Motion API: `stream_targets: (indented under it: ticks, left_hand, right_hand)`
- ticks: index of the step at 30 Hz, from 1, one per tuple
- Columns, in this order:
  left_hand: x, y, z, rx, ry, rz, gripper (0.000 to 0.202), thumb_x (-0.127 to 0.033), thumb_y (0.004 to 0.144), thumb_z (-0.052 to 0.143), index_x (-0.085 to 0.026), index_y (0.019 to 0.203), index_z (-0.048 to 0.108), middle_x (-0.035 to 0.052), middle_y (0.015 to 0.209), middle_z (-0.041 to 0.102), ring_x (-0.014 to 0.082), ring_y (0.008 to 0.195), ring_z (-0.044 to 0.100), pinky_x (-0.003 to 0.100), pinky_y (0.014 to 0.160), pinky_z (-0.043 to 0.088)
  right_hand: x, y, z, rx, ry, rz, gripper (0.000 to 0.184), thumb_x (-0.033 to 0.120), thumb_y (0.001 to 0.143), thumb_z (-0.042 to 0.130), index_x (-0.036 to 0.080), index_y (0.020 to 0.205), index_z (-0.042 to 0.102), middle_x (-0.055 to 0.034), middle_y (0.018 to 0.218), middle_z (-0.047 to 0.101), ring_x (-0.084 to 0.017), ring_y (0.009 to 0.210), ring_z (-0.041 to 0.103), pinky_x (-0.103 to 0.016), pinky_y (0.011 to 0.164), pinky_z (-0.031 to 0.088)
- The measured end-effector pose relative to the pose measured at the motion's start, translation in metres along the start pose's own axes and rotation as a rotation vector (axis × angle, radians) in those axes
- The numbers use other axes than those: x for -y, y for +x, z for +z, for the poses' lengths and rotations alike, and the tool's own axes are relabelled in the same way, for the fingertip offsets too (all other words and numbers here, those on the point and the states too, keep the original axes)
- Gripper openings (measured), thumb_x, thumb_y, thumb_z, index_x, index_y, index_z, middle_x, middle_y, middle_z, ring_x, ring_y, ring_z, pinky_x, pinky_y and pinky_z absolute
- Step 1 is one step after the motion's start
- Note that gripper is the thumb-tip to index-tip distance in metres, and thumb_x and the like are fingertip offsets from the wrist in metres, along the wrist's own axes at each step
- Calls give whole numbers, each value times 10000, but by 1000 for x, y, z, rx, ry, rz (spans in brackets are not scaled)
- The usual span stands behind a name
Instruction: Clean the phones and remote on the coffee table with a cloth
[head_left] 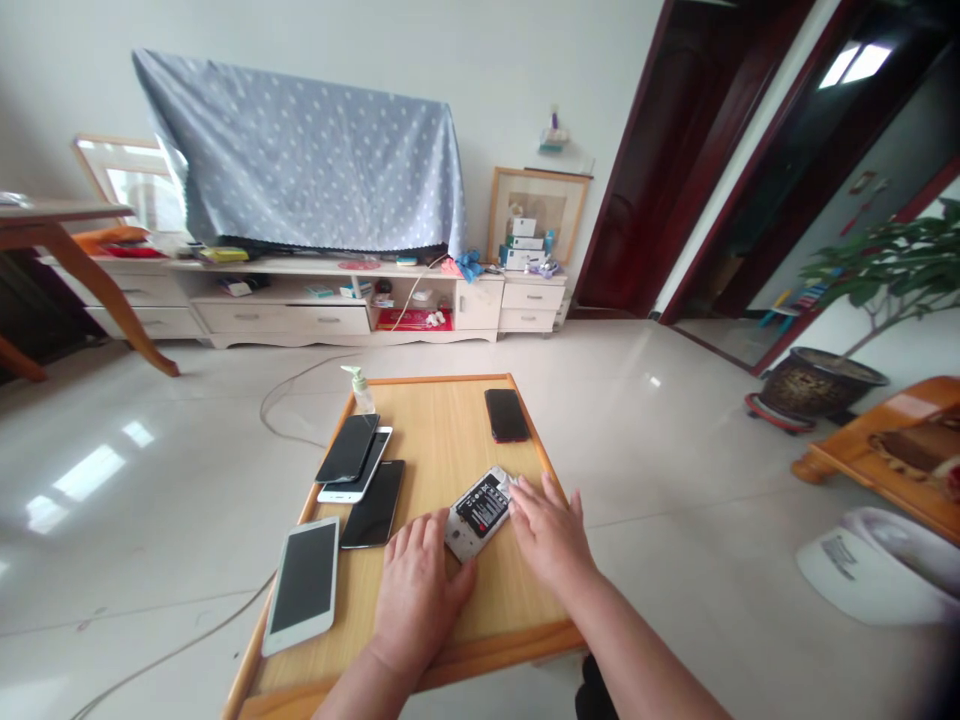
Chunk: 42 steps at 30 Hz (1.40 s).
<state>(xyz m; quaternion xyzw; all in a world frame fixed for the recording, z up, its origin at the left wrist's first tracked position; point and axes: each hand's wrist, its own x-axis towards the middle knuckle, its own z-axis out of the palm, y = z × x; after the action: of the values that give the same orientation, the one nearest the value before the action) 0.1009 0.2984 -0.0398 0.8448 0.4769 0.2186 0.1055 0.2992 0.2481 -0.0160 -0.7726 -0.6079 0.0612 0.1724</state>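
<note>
A smartphone [465,540] with its back cover off lies slantwise on the small wooden table [442,430], its black battery [482,504] facing up. My left hand [420,580] is closed about the phone's lower left end, thumb at the near edge and fingers at the far side. Over the phone's right edge, my right hand [551,530] has its fingertips pressed together at a small whitish thing, perhaps a tissue, mostly covered by the fingers. Its outer fingers stand slightly apart. A white tablet [302,580] and a black phone [375,505] lie to the left.
Two stacked phones [349,450] and a pump bottle [361,390] stand along the table's left side. A dark phone [507,415] lies at the far right corner. Beyond are a TV cabinet [285,318], a potted plant [821,390] and a white bucket [862,570]. A cable [187,635] crosses the floor.
</note>
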Motion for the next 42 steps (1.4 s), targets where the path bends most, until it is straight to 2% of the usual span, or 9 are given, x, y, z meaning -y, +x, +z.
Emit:
stream_targets:
  ticks: [2,8,14,21,28,34,36,40,42]
  left_hand:
    - [0,0,1,-4,4,-1,512,-337,830,650,-221,1304,494,92,1195,623,292,1138,574,451,1024,429]
    - [0,-1,3,-20,7,14,472,-373,858,623,-227,1291,503,95,1214,635,293,1158,585,449,1030,434]
    - [-1,1,2,-4,20,31,491,-326,825,641,-198,1279,501,107,1232,641,296,1188,580,455,1053,430]
    - [0,0,4,-4,8,22,482,-377,864,621,-211,1296,487,105,1258,639,296,1212,573,460,1064,425]
    - [-1,1,3,-11,5,22,494,-310,810,652,-220,1275,508,93,1225,649,296,1181,588,452,1045,435]
    - [2,2,7,-17,-22,25,465,-355,864,619,-219,1292,497,98,1245,644,298,1199,578,471,1055,433]
    - [3,2,7,-14,-26,18,480,-351,856,628,-220,1299,496,98,1244,643,301,1199,576,473,1059,432]
    - [2,2,6,-4,-30,-2,534,-312,807,668,-208,1303,501,99,1246,640,313,1199,564,481,1058,436]
    - [2,2,6,-5,-43,-8,534,-320,811,668,-209,1306,500,96,1242,643,312,1201,562,486,1058,437]
  right_hand:
    - [-2,-1,-1,-9,-10,7,416,316,1054,375,310,1418,578,-43,1495,550,-332,1502,305,-712,1160,187]
    - [11,-20,3,74,84,-199,400,336,1063,368,354,1399,586,-18,1497,550,-281,1480,364,-655,1204,135]
    - [-15,-1,-1,2,1,19,395,312,1047,397,312,1375,617,-41,1467,578,-316,1488,341,-693,1171,166]
    - [15,-27,8,93,124,-224,403,314,1056,382,310,1403,589,-27,1513,529,-269,1482,362,-618,1225,87]
    - [-8,-2,6,5,14,-1,397,317,1050,398,308,1394,597,-36,1496,550,-328,1492,326,-689,1178,143]
    - [21,-18,13,65,106,-246,395,372,1073,359,351,1408,569,13,1499,549,-267,1500,323,-643,1222,66]
    - [18,-11,11,56,94,-199,394,383,1075,354,354,1392,585,16,1496,551,-289,1503,313,-662,1211,69]
    - [6,8,8,5,23,24,411,370,1069,350,312,1389,602,-18,1514,531,-351,1512,268,-706,1174,109]
    - [11,8,10,12,37,-11,419,369,1070,343,310,1405,587,-20,1522,522,-335,1513,273,-685,1187,96]
